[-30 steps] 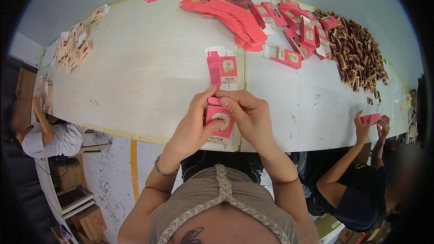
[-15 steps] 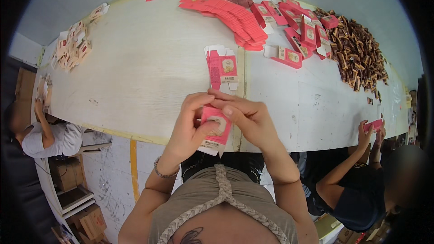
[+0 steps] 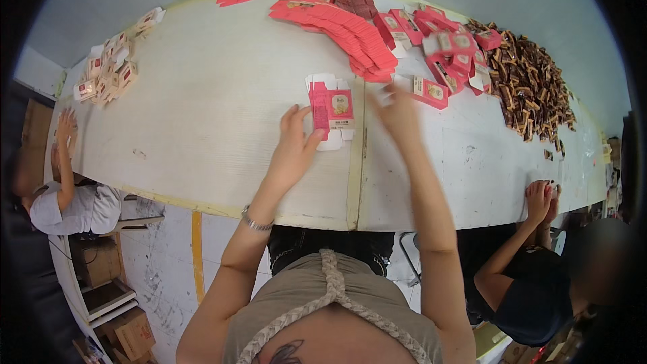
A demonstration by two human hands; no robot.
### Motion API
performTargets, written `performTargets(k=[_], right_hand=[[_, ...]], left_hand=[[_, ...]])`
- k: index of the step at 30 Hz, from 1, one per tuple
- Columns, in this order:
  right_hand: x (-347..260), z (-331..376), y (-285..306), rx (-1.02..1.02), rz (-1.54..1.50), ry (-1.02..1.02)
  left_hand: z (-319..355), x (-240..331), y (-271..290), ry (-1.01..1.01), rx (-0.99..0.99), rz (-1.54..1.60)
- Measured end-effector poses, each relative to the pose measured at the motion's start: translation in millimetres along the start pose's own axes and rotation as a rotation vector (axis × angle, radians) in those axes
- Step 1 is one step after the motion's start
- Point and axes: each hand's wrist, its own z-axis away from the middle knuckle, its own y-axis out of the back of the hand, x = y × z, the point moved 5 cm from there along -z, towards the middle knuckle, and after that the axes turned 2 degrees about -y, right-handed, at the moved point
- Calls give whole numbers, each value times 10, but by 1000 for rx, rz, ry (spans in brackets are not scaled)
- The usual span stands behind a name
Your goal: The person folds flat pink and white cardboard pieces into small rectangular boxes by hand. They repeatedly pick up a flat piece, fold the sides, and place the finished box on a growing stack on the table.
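My left hand point(image 3: 293, 143) is stretched out over the white table point(image 3: 202, 121), fingers apart, with its thumb touching a small stack of flat pink-and-white cartons point(image 3: 331, 106). My right hand point(image 3: 397, 111) is raised further right and blurred by motion. It is close to a folded pink box point(image 3: 429, 91) at the edge of a heap of such boxes point(image 3: 451, 44). A pale smear sits at its fingertips, and whether it holds anything is unclear.
A long row of flat pink cartons point(image 3: 344, 27) lies at the back, with a pile of brown packets point(image 3: 532, 84) to the right. Pale cartons point(image 3: 108, 71) lie far left. One person point(image 3: 67, 195) sits on the left, and another person's hands point(image 3: 542, 195) work at the right.
Both hands were together at the table's near edge folding a pink box. They have since parted and reached forward, the left to the flat stack, the right toward the heap.
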Motion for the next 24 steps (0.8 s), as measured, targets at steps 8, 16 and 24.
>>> performTargets(k=[8, 16, 24], right_hand=[[12, -26, -634, -311, -253, -177], [-786, 700, -127, -307, -417, 239], [-863, 827, -79, -231, -624, 107]], left_hand=[[-95, -51, -97, 131, -88, -25], [-294, 176, 50, 172, 129, 1068], [-148, 540, 95, 157, -10, 1220]])
